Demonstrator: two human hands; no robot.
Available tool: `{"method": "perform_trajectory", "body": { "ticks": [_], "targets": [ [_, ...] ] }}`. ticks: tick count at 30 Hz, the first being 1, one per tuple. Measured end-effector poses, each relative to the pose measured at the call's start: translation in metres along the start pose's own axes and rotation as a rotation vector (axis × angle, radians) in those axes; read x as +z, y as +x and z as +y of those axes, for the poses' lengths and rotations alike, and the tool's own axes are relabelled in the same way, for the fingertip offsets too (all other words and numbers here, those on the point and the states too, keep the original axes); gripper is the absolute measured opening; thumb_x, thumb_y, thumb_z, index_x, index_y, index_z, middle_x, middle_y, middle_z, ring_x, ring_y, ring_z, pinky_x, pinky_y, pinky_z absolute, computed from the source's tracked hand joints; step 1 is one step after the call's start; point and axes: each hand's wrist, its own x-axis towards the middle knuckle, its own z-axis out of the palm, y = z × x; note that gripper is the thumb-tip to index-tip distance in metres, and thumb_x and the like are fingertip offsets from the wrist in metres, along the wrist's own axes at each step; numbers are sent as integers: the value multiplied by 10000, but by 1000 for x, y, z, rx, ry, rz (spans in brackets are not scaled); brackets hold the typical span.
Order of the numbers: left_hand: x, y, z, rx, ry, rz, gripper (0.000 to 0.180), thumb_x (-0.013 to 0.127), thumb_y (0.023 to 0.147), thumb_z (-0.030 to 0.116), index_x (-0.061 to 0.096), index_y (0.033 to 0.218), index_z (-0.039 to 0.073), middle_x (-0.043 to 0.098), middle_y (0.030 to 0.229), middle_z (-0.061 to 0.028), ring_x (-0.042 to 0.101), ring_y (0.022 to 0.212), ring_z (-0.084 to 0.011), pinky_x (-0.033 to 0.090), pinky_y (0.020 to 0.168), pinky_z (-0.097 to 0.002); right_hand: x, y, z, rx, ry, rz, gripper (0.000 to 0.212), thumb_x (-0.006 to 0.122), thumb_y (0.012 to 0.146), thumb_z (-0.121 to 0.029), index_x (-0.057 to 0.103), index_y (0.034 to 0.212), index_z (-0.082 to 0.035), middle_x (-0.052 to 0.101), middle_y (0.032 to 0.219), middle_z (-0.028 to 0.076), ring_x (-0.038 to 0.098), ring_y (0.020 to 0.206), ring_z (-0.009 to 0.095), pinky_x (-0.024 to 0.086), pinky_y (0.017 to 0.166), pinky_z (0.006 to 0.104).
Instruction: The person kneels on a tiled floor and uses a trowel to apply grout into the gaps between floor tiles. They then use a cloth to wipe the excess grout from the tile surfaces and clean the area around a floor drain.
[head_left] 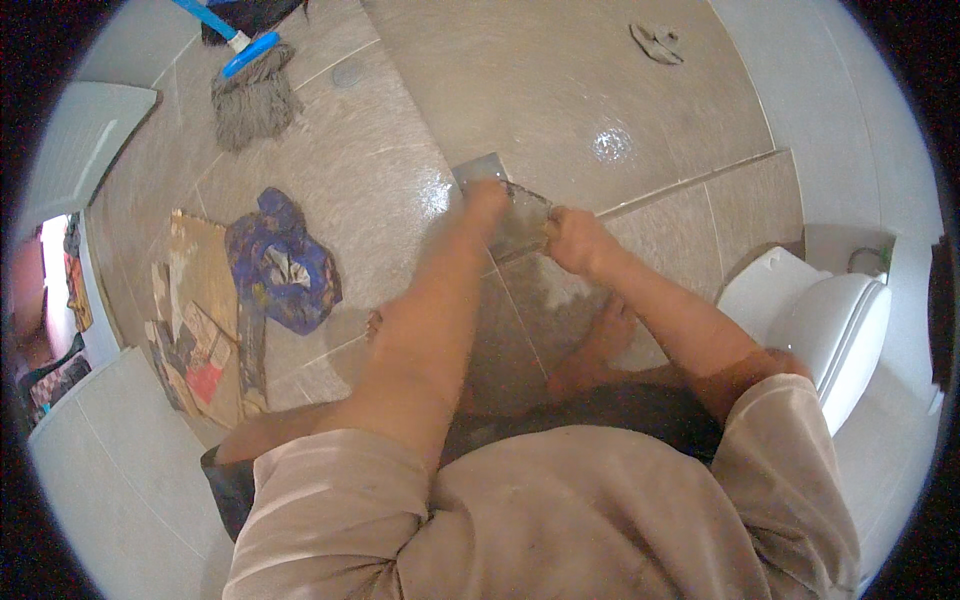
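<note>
My left hand [487, 200] is closed at the middle of the wet tiled floor, slightly blurred. A flat grey square plate [478, 167], like a scraper blade, sticks out just beyond its fingers. To the right, my right hand [578, 240] is closed in a fist, near the raised floor edge. A thin dark strip [528, 192] runs between the two hands, and what the right fingers grip is hidden. Below the hands lies a damp, darker patch of floor [510, 320], with my bare feet around it.
On the left lie a crumpled purple plastic bag [285, 262] and flattened cardboard [205, 250]. A broom [252, 95] with a blue head rests at the upper left. A white toilet [835, 320] stands at the right. A grey rag [657, 44] lies on the far floor section.
</note>
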Motion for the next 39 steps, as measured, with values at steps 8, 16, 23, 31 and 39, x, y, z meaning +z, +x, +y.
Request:
{"method": "perform_trajectory", "body": {
  "ticks": [8, 16, 23, 31, 39],
  "targets": [
    [-8, -30, 3, 35, 102, 326, 426, 674, 940, 304, 725, 1175, -48, 721, 1198, -275, 689, 1128, -438, 524, 998, -483, -5, 2, -14, -28, -401, 179, 286, 632, 958, -198, 653, 1212, -69, 677, 1131, 271, 683, 1068, 520, 591, 878, 560],
    [25, -98, 71, -146, -459, 178, 567, 711, 990, 327, 582, 1471, 57, 679, 1383, -165, 643, 1265, -307, 492, 1067, -439, -20, 3, 30, -41, -411, 143, 202, 583, 990, -216, 637, 1141, -92, 707, 990, 282, 710, 938, 476, 569, 821, 566],
    [17, -91, 71, -150, -403, 120, 568, 670, 1003, 349, 580, 1465, 32, 635, 1434, -204, 593, 1342, -334, 441, 1135, -426, -20, -2, 12, -102, -474, 123, 215, 566, 991, -194, 690, 1143, -106, 715, 993, 263, 716, 941, 466, 579, 821, 553],
    [18, -78, 63, -117, -376, 141, 534, 571, 1029, 357, 605, 1421, -4, 599, 1443, -267, 560, 1369, -392, 413, 1168, -433, -42, 8, -35, -144, -617, 57, 218, 600, 930, -123, 726, 1072, -16, 738, 984, 262, 744, 929, 435, 603, 799, 530],
    [30, -65, 51, -97, -242, 108, 439, 539, 1033, 347, 689, 1297, 29, 667, 1323, -257, 622, 1262, -414, 482, 1063, -471, -63, 36, -95, -293, -710, 7, 180, 661, 875, -119, 781, 935, -1, 755, 951, 250, 759, 921, 401, 615, 811, 488]
  ]
}}
